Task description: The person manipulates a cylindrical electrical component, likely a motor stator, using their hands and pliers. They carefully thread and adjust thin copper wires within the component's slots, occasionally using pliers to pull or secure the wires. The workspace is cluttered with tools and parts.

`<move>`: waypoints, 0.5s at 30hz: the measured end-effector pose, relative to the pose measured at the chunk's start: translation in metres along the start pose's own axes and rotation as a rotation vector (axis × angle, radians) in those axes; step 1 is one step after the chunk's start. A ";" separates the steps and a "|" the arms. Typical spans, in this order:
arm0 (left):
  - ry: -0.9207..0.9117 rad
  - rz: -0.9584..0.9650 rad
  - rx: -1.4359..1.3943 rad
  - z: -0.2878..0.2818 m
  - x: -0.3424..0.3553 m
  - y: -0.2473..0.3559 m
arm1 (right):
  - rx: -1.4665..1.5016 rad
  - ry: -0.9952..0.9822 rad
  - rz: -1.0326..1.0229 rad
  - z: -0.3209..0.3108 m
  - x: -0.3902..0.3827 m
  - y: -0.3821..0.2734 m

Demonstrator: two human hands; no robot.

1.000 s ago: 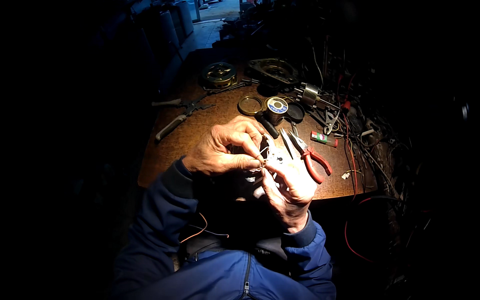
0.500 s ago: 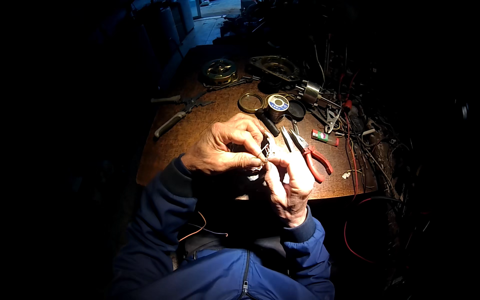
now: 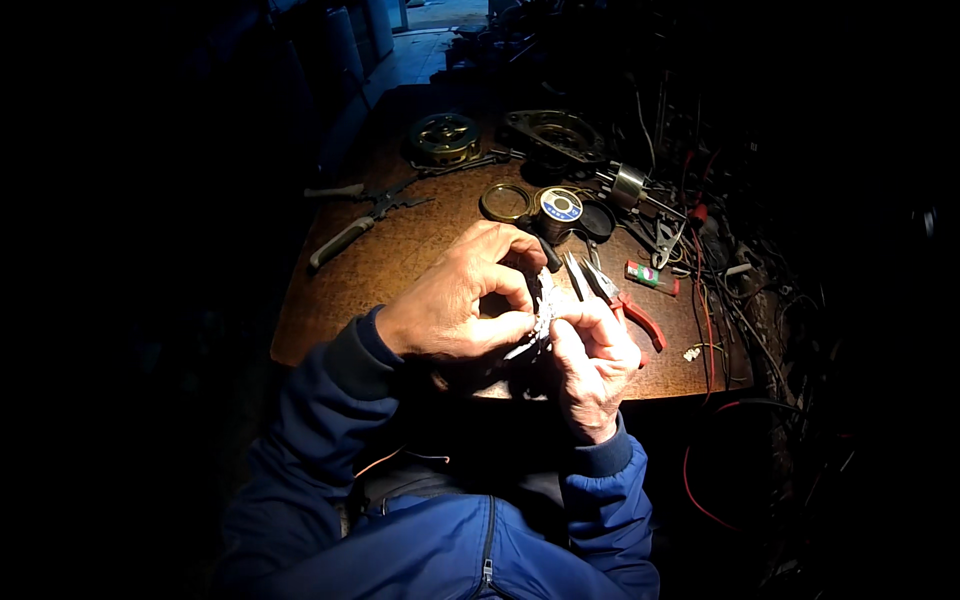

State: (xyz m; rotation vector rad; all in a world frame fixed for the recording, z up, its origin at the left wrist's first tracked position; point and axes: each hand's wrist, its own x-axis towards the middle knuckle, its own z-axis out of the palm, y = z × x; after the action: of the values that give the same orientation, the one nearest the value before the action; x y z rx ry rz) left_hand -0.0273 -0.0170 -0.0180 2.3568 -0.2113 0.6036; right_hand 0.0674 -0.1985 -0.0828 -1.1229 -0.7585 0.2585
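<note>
Between my two hands is a small whitish part (image 3: 544, 312) with thin strands about it, overlit and mostly covered by fingers, so its kind is unclear. My left hand (image 3: 450, 300) is curled around its left side, fingertips closed on its edge. On the other side my right hand (image 3: 600, 370) pinches thumb and forefinger together at the part; what lies in that pinch is too small to make out. Just beyond my right hand lie red-handled pliers (image 3: 640, 325), and next to them the pointed metal tips of tweezers (image 3: 575, 275).
A solder spool (image 3: 560, 206), a round brass-rimmed ring (image 3: 506, 202) and a lighter (image 3: 652, 277) lie on the wooden table (image 3: 330, 310). Wire strippers (image 3: 375, 210) are at left, a brass-coloured round housing (image 3: 444, 138) at the back. Tangled wires (image 3: 745, 285) crowd the right edge.
The whitish part has been turned and now shows edge-on. My left hand has shifted right, and my right hand slightly right and nearer me. Their fingertips have moved apart.
</note>
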 end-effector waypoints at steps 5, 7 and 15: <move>0.015 0.012 -0.002 0.002 0.000 -0.007 | 0.031 -0.026 0.031 -0.005 0.000 0.001; 0.016 0.010 -0.024 0.001 0.000 -0.008 | 0.025 -0.020 0.032 -0.005 0.000 0.002; 0.029 -0.031 -0.257 -0.006 0.000 -0.010 | 0.048 0.000 0.026 0.000 0.001 0.001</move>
State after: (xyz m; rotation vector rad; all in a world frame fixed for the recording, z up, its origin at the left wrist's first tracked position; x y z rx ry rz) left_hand -0.0267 -0.0051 -0.0200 2.0986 -0.2248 0.5600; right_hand 0.0689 -0.1976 -0.0834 -1.0881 -0.7339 0.2973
